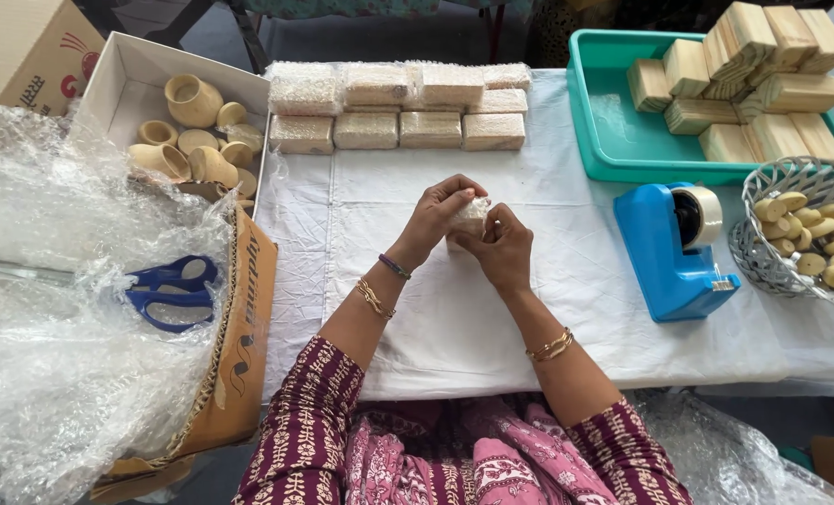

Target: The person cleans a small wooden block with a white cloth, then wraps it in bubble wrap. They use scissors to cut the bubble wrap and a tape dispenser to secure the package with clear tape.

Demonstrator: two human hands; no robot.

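My left hand (433, 220) and my right hand (501, 248) meet over the middle of the white cloth (454, 309), and between them I hold a small bubble-wrapped block (471, 211). It is pale, almost white under the clear wrap, with the bumpy film catching the light; only its top corner shows, the rest is hidden behind my fingers. My left fingers curl over its upper edge and press on it, and my right fingers are bent close together against its lower right side, so both hands clasp it just above the cloth.

To my left, blue-handled scissors (169, 288) lie on a heap of bubble wrap (61, 374). To my right stands a blue tape dispenser (671, 252), and beside it a grey woven basket (772, 266) of small pale wooden pieces.

Farther off, a row of wrapped blocks (398, 108) lies along the cloth's far edge. A white box (117, 79) of little wooden pots sits at the far left, and a teal tray (613, 140) of bare wooden blocks at the far right.
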